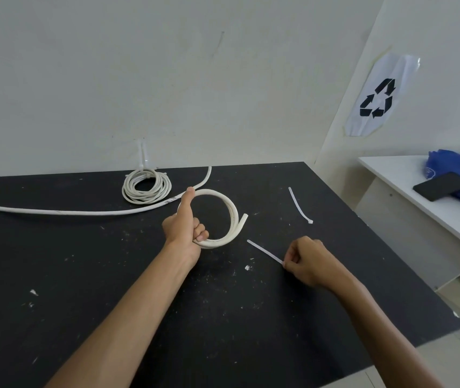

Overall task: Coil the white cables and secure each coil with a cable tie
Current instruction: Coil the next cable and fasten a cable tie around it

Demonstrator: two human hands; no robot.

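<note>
Head view: my left hand (187, 228) grips the coil in progress (223, 217) above the middle of the black tabletop (83, 275). Fingers are curled round the bottom of the loop, thumb stretched up along its left side. Reads as a clamp so the turns don't spring apart while the tie goes on. One cut end of the cable sticks out at the coil's right side.

My right hand (307, 261) is closed in a pinch on one end of a cable tie (263, 252). The strip's free end points up-left toward the coil, near it but not touching. Can't tell whether the tie is resting on the surface or just lifted off it. My guess: next step is threading it through the loop near my left fingers.

A spare cable tie (298, 204) lies loose toward the right edge, well apart from both hands, presumably staged for another coil.

A finished coil (146, 186) sits at the far edge by the wall, already bound as far as I can see. A long uncoiled cable (83, 212) runs from the left edge across to the far edge, passing just behind my left thumb. So one coil done, one being secured, one cable left.
</note>
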